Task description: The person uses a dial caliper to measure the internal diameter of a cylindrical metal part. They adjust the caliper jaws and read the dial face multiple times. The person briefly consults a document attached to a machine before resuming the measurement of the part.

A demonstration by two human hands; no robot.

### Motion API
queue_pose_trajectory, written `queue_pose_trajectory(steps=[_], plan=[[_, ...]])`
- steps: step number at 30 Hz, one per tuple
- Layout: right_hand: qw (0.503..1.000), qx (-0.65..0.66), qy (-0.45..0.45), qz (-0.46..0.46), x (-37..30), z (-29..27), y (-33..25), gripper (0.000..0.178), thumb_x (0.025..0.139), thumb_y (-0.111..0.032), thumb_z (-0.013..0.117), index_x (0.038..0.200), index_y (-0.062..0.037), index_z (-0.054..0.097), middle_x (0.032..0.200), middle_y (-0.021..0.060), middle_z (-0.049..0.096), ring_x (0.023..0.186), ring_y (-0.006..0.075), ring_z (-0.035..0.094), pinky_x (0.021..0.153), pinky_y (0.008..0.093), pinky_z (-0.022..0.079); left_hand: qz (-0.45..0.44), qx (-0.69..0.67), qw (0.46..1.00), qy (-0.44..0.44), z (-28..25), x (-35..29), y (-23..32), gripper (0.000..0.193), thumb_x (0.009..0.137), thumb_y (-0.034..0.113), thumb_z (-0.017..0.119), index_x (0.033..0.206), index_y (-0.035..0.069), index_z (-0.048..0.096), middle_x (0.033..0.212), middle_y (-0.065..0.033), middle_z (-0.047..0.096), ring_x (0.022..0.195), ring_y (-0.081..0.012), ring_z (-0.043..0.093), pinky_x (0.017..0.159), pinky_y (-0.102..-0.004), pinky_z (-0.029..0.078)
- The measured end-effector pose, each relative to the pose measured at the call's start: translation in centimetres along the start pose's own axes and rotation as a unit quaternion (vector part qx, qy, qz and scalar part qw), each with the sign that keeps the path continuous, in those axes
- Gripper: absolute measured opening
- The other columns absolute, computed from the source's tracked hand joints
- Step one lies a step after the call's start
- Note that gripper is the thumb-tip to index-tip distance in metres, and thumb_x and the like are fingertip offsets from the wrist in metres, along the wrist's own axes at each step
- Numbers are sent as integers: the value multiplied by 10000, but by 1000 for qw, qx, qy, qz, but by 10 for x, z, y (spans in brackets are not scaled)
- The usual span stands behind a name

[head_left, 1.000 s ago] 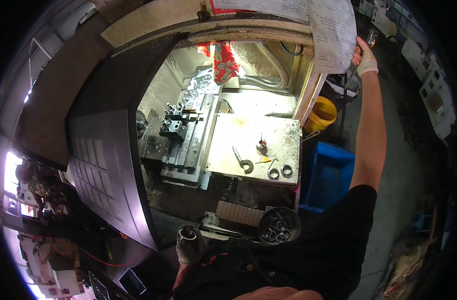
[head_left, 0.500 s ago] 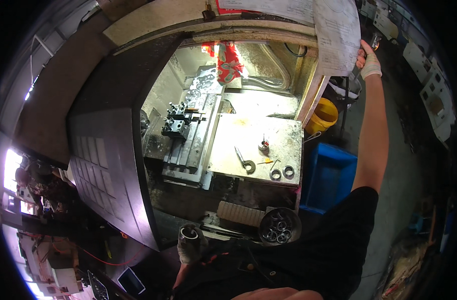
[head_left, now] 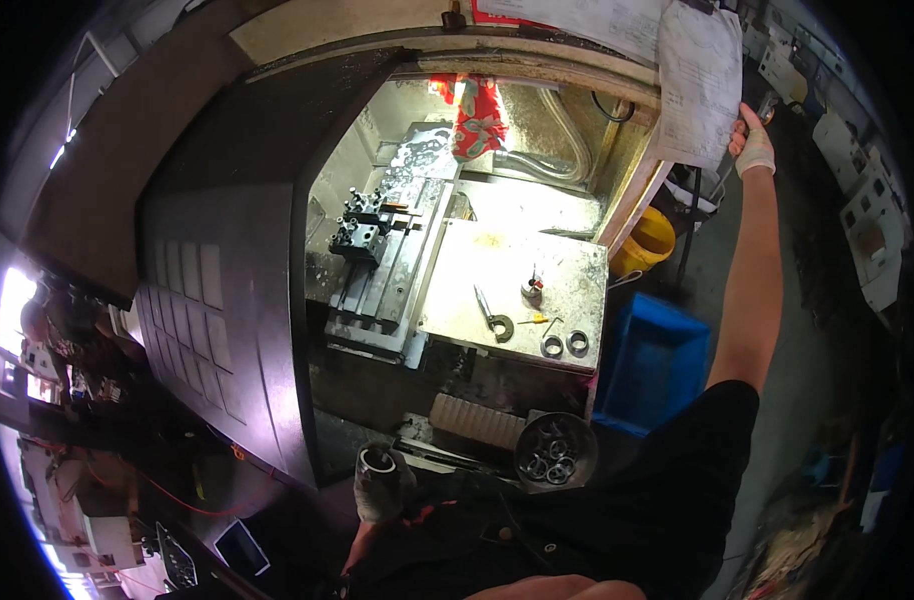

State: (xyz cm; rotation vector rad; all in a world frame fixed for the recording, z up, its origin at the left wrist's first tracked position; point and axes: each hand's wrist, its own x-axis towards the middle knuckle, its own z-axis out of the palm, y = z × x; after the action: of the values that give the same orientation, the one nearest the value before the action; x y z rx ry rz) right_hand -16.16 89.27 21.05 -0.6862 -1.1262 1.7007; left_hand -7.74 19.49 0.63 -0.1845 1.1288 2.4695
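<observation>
My left hand (head_left: 379, 500), gloved and low in front of me, is closed around a short metal sleeve (head_left: 377, 460) whose round open end faces up. My right arm is stretched far out to the right. At its end my right hand (head_left: 755, 150), partly gloved, is at the right edge of a hanging paper sheet (head_left: 699, 95), with one finger extended and the others bent; what it touches is hidden. On a lit board (head_left: 567, 260) inside the machine lie two metal rings (head_left: 577, 343), a micrometer-like gauge (head_left: 497, 325), a small yellow-handled tool (head_left: 537, 320) and a small round pot (head_left: 531, 290).
A dark machine door (head_left: 217, 340) stands at the left. Beyond it are a tool post (head_left: 360, 238) on a slide and a red patterned cloth (head_left: 480, 120). A round pan (head_left: 589, 465) near me holds several rings. A blue bin (head_left: 652, 365) and yellow bucket (head_left: 649, 240) stand right.
The whole view has tilted and shifted slightly. My left hand still holds the sleeve, and my right hand stays by the paper's edge.
</observation>
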Motion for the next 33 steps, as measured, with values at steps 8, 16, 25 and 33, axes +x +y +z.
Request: queue_pose_trajectory(steps=[8,16,25,33], plan=[[986,-110,-94,-79,43,-37,12,376,873,-300,523,1202,-119,542,1279,73,404,987,170,467,804,317,405,-16,-12,1000,-2,-16,1,7,295,833,69,537,1121,57,476,866,-29,521,741,-107,541,564,-238,454],[942,-245,1,-227,-42,-6,-5,352,877,-294,539,1163,-89,558,1113,55,478,889,147,485,752,287,413,165,88,975,-117,-39,-34,19,599,794,443,607,1148,3,407,846,-55,525,666,-108,530,588,-246,440],[862,-349,-97,-355,-169,-17,0,333,882,-288,558,1119,-55,576,926,35,560,778,122,505,693,253,423,130,45,980,-142,-59,-53,14,490,754,89,636,1179,41,397,869,-64,523,668,-139,561,586,-268,478],[750,-510,-297,-299,-425,1,75,410,818,-201,623,1209,-124,529,1046,100,631,887,191,610,793,291,478,145,127,968,-158,-72,-73,49,665,667,-41,710,1249,73,410,1144,-22,506,1061,-120,476,891,-255,413]])
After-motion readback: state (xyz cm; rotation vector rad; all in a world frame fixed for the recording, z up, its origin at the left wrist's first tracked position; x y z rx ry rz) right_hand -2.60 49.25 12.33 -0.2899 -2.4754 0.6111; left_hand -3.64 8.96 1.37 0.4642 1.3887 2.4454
